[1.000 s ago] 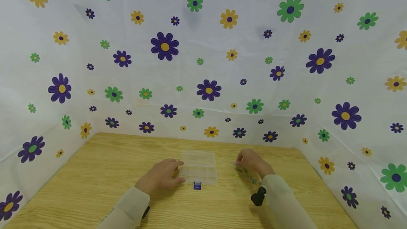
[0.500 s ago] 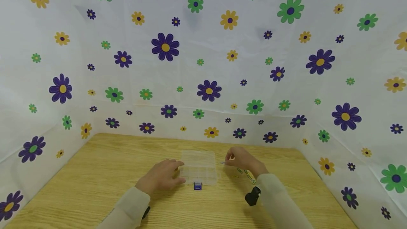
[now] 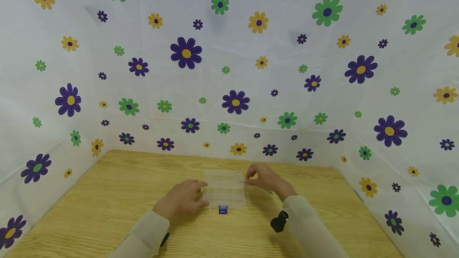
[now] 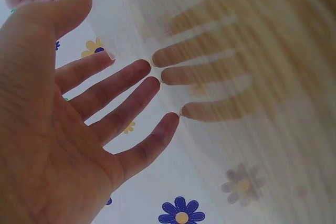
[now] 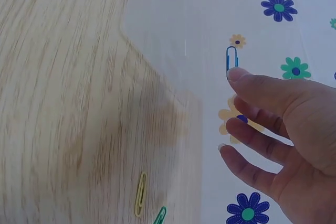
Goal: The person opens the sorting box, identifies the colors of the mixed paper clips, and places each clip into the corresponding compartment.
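Note:
My right hand [image 3: 264, 178] pinches a blue paper clip [image 5: 232, 60] between thumb and fingertip, at the right edge of a clear plastic divided box [image 3: 234, 201]. The box lies on the table with its clear lid [image 3: 223, 176] folded back. On the box's left side is my left hand [image 3: 181, 197], thumb and index fingertips at its edge. In the left wrist view the left fingers are spread and nearly straight, and their tips meet their own reflections on the shiny tabletop. A blue latch-like piece [image 3: 223, 210] sits at the box's front edge.
A yellow paper clip [image 5: 140, 193] and a green paper clip [image 5: 160, 215] lie on the wooden table [image 3: 118, 194], right of the box. A white curtain with printed flowers [image 3: 229, 71] encloses the back and sides. A dark wrist camera [image 3: 279, 221] hangs under the right sleeve.
My right hand has moved left with the paper clip, from over the loose clips to the box's right edge. The left hand has stayed at the box's left side.

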{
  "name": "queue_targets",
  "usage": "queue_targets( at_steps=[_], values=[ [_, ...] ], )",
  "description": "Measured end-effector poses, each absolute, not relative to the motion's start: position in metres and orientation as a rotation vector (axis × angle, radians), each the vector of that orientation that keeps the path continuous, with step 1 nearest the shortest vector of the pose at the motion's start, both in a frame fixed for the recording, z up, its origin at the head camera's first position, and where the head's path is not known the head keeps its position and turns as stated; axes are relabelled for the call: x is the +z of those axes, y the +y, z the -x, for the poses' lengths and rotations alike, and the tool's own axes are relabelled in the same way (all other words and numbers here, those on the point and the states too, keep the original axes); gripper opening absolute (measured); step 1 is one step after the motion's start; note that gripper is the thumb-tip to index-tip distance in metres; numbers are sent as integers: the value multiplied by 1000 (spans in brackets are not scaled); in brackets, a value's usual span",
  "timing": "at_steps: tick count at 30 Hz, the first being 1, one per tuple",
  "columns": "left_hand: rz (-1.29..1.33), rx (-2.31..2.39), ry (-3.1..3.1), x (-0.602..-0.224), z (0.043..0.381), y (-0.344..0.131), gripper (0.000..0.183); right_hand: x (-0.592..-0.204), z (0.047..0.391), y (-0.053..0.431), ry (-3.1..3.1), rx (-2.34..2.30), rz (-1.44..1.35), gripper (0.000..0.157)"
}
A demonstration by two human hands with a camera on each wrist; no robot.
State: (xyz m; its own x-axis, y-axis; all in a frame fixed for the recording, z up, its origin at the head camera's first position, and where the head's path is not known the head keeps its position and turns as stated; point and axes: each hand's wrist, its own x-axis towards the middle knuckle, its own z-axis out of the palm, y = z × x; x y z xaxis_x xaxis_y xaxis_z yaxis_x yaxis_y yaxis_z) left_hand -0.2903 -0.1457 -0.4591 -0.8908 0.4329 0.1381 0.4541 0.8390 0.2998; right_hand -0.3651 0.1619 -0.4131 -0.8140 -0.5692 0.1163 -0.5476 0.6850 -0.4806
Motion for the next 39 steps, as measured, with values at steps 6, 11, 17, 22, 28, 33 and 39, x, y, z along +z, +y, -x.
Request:
queue_targets(
  at_steps=[6, 11, 17, 22, 28, 33, 39],
  values=[
    [720, -514, -2944, -461, 290, -146, 61, -417, 366, 156, 2837, -830, 1014, 6],
    [724, -519, -2950, -459, 290, -146, 61, -421, 368, 152, 2826, -830, 1139, 6],
    [721, -521, -2954, -459, 290, -146, 61, -423, 366, 144, 2813, -849, 1159, 7],
    [716, -514, -2957, -461, 291, -146, 61, -422, 363, 137, 2803, -845, 1140, 6],
    [721, -505, -2948, -460, 292, -146, 61, -425, 361, 130, 2810, -823, 1096, 7],
    [718, -516, -2949, -460, 292, -146, 61, -425, 358, 123, 2803, -819, 1045, 7],
    [713, -513, -2957, -460, 292, -145, 62, -426, 357, 118, 2793, -772, 1090, 9]
  ],
)
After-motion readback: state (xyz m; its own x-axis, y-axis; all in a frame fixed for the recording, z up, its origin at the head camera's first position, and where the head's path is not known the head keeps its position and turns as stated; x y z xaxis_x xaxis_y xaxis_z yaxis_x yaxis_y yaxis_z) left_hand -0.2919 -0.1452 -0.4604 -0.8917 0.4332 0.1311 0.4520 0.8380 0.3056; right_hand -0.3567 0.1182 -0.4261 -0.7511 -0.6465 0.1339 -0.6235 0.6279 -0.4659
